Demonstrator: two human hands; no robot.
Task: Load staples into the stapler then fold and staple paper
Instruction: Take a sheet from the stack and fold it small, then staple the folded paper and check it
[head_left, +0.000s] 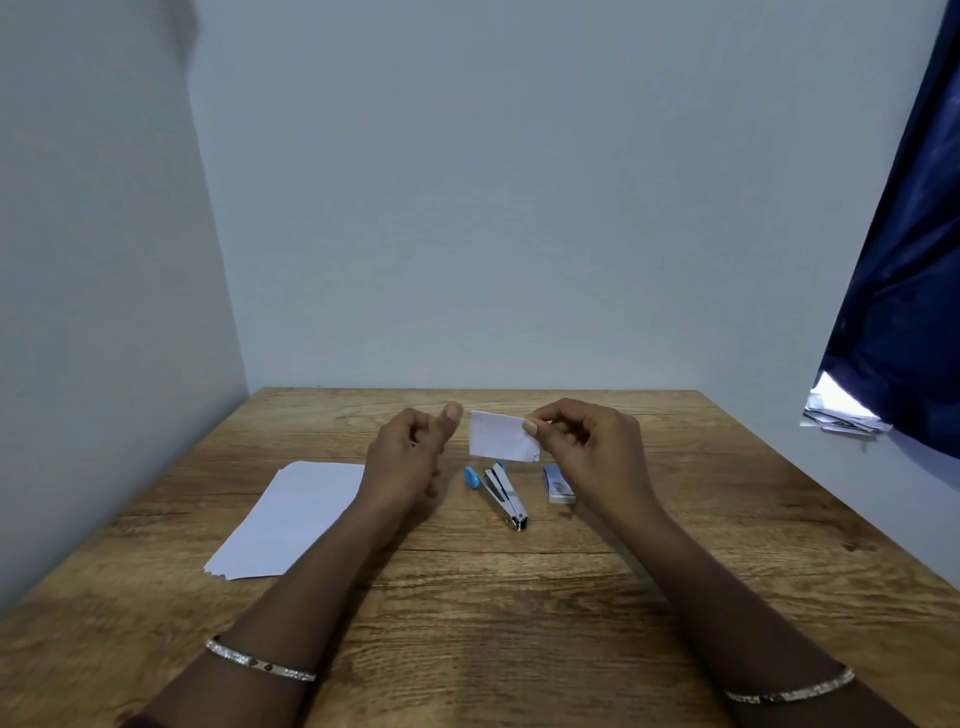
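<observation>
My right hand pinches a small folded white paper by its right edge and holds it above the table. My left hand hovers just left of the paper with its thumb up and fingers loosely curled, holding nothing. Below the paper lies a silver stapler with a blue top, lying on the wooden table. A small box of staples sits right of the stapler, under my right hand.
A stack of white paper sheets lies on the left of the table. Grey walls close the left and back sides. A dark blue curtain hangs at the right, over some papers on a ledge.
</observation>
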